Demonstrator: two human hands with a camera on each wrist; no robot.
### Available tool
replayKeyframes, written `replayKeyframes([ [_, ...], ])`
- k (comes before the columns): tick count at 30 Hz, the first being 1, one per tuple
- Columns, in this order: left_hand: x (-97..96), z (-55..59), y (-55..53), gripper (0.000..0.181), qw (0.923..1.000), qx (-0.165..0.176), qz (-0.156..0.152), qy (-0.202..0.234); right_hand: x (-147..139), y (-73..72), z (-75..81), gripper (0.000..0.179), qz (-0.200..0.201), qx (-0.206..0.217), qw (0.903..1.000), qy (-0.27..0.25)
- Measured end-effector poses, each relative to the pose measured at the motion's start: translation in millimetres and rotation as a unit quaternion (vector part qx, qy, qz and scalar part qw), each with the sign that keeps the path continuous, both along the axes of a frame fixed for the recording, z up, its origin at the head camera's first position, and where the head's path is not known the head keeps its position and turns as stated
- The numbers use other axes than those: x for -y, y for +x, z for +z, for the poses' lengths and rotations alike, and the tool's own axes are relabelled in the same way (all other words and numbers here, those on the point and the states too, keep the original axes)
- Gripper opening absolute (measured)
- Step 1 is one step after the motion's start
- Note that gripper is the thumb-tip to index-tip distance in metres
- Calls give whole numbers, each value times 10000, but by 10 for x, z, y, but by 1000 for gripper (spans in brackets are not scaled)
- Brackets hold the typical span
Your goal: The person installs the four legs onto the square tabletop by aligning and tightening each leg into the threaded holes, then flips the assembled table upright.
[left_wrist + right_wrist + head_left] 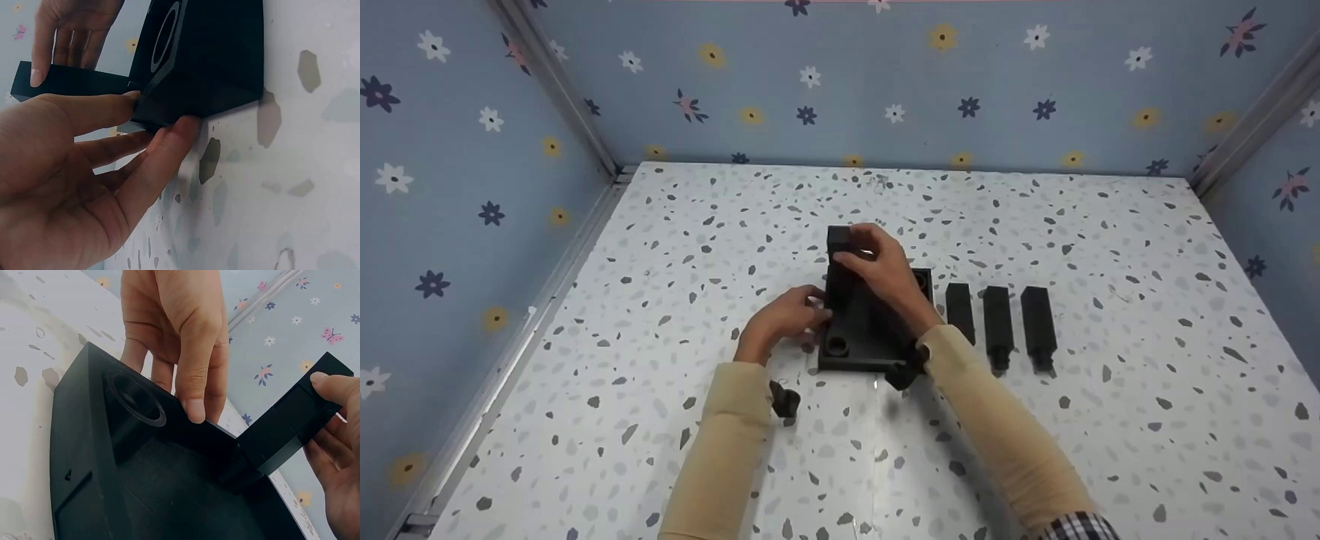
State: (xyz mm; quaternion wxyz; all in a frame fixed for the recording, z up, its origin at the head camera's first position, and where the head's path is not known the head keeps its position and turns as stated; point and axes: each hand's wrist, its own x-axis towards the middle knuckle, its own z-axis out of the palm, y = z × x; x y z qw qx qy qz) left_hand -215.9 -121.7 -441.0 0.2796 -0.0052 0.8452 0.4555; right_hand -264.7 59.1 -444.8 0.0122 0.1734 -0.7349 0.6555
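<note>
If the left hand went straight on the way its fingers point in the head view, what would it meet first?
The black tray, at once: the left hand already grips its side wall. What it would meet beyond that wall is unclear in depth.

Left arm (712, 472), clad in tan sleeve (735, 390), extended from near left toward middle; left hand (787, 315) turned rightward, thumb set opposite bent fingers in pinch. Right arm (1005, 435), likewise clad, angled from near right toward far left; right hand (883, 266) placed farther off than left, thumb and curled fingers set in pinching grip.
</note>
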Motion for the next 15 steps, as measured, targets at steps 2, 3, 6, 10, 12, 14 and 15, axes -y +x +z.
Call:
replayKeyframes([
  [2,-1,2,1,44,10000,0,7,20,0,7,1,43,-34,-18,10000,17],
  [3,-3,1,2,44,10000,-14,-11,23,-2,10,0,43,-46,-23,10000,20],
  [6,-6,1,4,45,10000,-49,-64,6,-2,16,-2,43,-87,-27,10000,16],
  [10,-12,6,2,46,10000,14,-53,-32,7,9,-13,43,-149,-15,9999,14],
  [12,-16,13,-2,46,10000,54,-16,-67,12,8,-15,42,-173,5,9998,37],
  [14,-17,14,-5,46,9999,83,6,-86,18,13,-15,42,-193,0,9998,53],
  [15,-19,16,-6,46,9999,78,10,-107,21,16,-15,42,-204,-13,9998,52],
])
